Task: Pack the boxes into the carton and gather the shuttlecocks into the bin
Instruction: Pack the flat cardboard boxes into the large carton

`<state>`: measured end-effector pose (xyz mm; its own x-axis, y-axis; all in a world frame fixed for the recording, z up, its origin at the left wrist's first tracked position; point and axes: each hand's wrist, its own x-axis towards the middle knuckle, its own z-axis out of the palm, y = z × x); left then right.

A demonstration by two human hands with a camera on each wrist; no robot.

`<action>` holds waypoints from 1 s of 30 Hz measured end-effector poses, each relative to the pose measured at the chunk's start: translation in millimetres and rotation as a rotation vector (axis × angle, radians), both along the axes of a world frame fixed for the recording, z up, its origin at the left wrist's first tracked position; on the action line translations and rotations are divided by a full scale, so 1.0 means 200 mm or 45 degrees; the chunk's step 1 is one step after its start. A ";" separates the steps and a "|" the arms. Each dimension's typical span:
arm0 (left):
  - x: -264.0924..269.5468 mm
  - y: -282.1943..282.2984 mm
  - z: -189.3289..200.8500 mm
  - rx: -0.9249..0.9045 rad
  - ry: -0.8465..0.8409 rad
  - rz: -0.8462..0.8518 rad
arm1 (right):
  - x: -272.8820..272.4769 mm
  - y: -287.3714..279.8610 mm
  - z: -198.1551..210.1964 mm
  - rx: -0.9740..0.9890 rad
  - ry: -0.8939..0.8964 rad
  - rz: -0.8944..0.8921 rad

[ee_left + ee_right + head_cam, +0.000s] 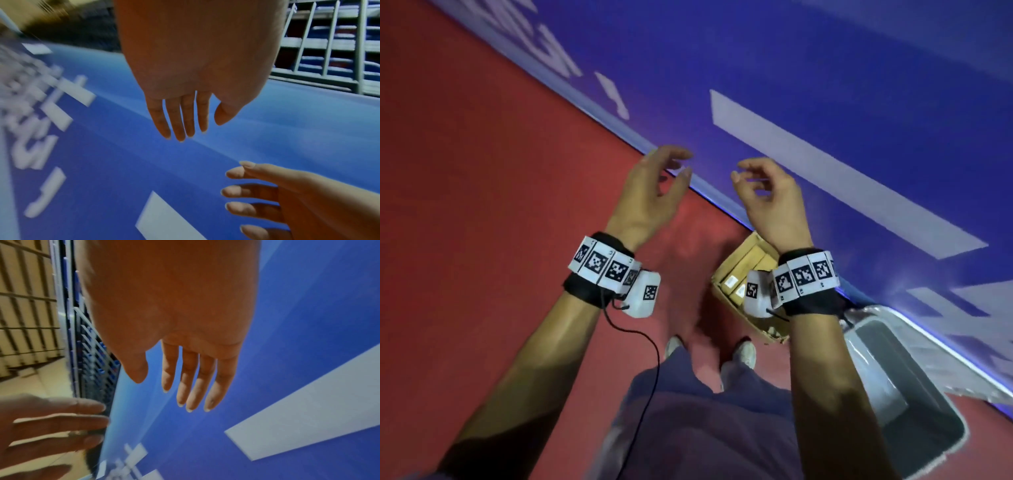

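Observation:
Both hands are raised in front of me, palms facing each other and a hand's width apart, holding nothing. My left hand has relaxed, slightly bent fingers. My right hand looks the same, with loose fingers. Far below on the red floor stands a brown carton with tan boxes lying side by side in it, partly hidden by my right wrist. To its right is a grey bin lined with clear plastic. No shuttlecock shows in any view.
A tall blue banner wall with white lettering runs diagonally along the right, right behind carton and bin. Red floor spreads to the left. My feet stand just before the carton. A metal rack shows beyond the banner.

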<state>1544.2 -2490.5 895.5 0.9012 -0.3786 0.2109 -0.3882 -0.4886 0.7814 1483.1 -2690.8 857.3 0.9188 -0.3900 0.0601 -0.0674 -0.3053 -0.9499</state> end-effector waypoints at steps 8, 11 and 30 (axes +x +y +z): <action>-0.61 1.33 0.16 0.024 -0.035 0.670 | 0.03 1.19 0.20 -0.106 -0.015 0.777; -0.98 1.85 0.16 0.013 -0.048 0.955 | -0.08 1.80 0.24 -0.135 -0.072 1.042; -3.33 3.52 -0.20 -0.004 0.285 2.431 | -1.72 4.62 0.09 -0.113 -0.137 2.484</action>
